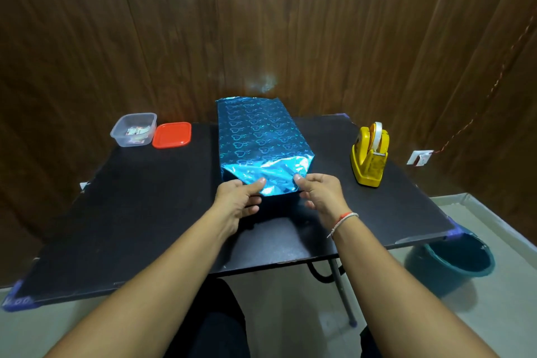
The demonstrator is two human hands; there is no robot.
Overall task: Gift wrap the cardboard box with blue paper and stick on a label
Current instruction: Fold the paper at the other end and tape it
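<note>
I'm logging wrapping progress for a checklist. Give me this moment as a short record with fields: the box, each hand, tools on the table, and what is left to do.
box: blue-wrapped box lies mid-table, long side running away from the person; near end paper still loose
left hand: left hand holds the near end paper at its left corner
right hand: right hand holds the near end paper at its right corner
tape: yellow tape dispenser stands right of the box
labels: clear tub far left, small items inside; red lid beside it
left to do: near end not folded shut; no label visible on the box
</note>
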